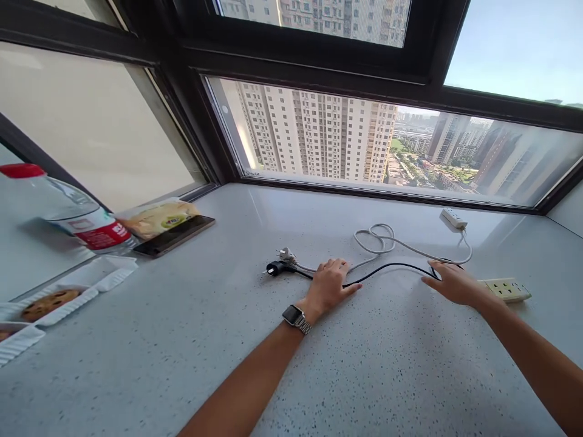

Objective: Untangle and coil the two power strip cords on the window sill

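Observation:
My left hand (327,284), with a watch (297,318) on the wrist, lies palm down over the black cable (387,265) and the white cable (364,263). Its thumb is spread from the fingers. Left of it are a black plug (279,267) and a white plug (286,255), side by side. At the right, my right hand (452,283) is curled around a bend of the black cable; its palm side is hidden. Just beyond that wrist lies a cream power strip (506,289). A smaller white power strip (454,218), joined to the white cable, lies farther back.
At the left, a clear bottle (91,212) with a red cap leans near a wrapped food packet (159,220) and a dark phone (175,235). White trays (107,273) with cookies (51,304) lie in front. Dark-framed windows (319,133) border the speckled white counter (204,346).

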A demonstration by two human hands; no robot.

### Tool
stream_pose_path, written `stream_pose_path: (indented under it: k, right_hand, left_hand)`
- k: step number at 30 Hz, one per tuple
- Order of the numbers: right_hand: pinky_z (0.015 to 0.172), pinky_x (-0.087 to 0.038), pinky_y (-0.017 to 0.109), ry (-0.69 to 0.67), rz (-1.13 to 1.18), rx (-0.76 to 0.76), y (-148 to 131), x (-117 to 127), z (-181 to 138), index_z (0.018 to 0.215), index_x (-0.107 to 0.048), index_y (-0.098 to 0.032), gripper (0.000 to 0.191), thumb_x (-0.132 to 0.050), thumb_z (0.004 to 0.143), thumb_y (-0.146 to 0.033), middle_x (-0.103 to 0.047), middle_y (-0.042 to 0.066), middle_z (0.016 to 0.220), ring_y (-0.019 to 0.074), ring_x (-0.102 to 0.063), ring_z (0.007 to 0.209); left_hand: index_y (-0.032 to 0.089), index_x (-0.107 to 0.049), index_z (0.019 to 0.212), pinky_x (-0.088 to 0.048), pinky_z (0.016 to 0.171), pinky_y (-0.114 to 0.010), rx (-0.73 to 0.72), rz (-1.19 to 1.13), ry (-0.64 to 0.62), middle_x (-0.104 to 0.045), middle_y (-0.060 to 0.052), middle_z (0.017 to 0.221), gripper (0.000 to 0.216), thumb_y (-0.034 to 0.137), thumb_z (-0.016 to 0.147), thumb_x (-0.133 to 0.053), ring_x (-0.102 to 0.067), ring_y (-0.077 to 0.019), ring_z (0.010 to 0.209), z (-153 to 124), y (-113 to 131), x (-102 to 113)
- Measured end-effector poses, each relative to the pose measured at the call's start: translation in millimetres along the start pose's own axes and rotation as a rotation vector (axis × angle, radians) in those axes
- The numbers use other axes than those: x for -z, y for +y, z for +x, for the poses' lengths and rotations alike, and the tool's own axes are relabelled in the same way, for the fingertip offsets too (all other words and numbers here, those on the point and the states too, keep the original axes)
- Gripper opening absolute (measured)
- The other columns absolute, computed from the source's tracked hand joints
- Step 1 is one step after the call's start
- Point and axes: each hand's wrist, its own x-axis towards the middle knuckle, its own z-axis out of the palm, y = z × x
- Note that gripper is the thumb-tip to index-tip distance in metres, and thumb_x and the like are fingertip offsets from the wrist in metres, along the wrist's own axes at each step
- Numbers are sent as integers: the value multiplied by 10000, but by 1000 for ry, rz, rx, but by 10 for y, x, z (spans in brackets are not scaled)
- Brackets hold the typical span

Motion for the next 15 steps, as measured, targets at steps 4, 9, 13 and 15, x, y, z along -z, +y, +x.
stream_pose_path:
  k: [4,9,13,15]
  right_hand:
    - [1099,-259,451,-3,0,390,-897,-283,209,1462,-266,-209,813,-607,759,-431,-245,107,1526,309,-193,1404]
    - [1053,-317,421,-63,-46,457,-1064,-321,662,1384,-409,-159,621,-568,797,-288,-420,156,1420,301,-394,1298]
    - [945,-398,396,36,-27,521,-759,-282,733,1287,-510,-162,484,-556,842,-348,-547,147,1268,283,-497,1170]
    - [870,-417,370,48,-46,488,-637,-240,703,1167,-589,-165,379,-530,868,-390,-631,128,1102,256,-568,1024]
  left_hand:
    - [143,-571,1150,-410,863,-407,41,4,42,-581,-147,1095,406,422,858,-532,-514,-298,1046,111,319,-178]
    - [170,-608,990,-427,779,-333,55,-63,-16,-632,-102,957,186,251,898,-470,-587,-233,903,122,264,-144]
    - [190,-618,1012,-410,668,-307,118,-59,-88,-673,-112,952,212,279,900,-462,-629,-246,846,97,173,-15]
    - [210,-618,1057,-393,636,-298,119,-37,-98,-687,-111,934,274,366,898,-458,-639,-254,820,89,149,37]
